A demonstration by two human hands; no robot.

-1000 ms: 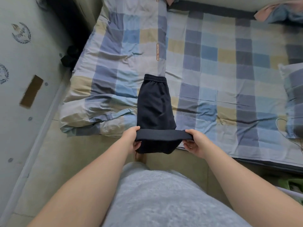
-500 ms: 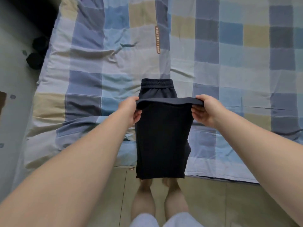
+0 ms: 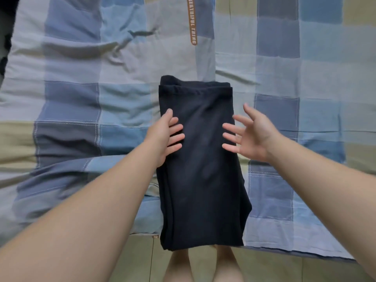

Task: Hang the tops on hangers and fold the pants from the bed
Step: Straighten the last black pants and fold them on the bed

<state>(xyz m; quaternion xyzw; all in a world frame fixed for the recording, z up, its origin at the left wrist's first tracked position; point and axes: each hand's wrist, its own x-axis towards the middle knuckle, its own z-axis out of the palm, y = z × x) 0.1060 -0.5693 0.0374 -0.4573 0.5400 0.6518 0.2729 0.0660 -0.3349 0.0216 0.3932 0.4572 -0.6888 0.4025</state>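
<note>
Dark navy pants lie folded in a long strip on the checked bed cover, their near end hanging over the bed's front edge. My left hand rests on the strip's left side with straight fingers lying on the cloth. My right hand hovers at the strip's right edge, fingers spread and straight, holding nothing. No tops or hangers are in view.
The blue, grey and tan checked cover carries a brown label strip at the back. A tiled floor runs below the bed's front edge, where bare legs stand close to the bed.
Both hands carried the pants' lower end up over the waistband, laid it down and let go. The view has moved closer over the bed.
</note>
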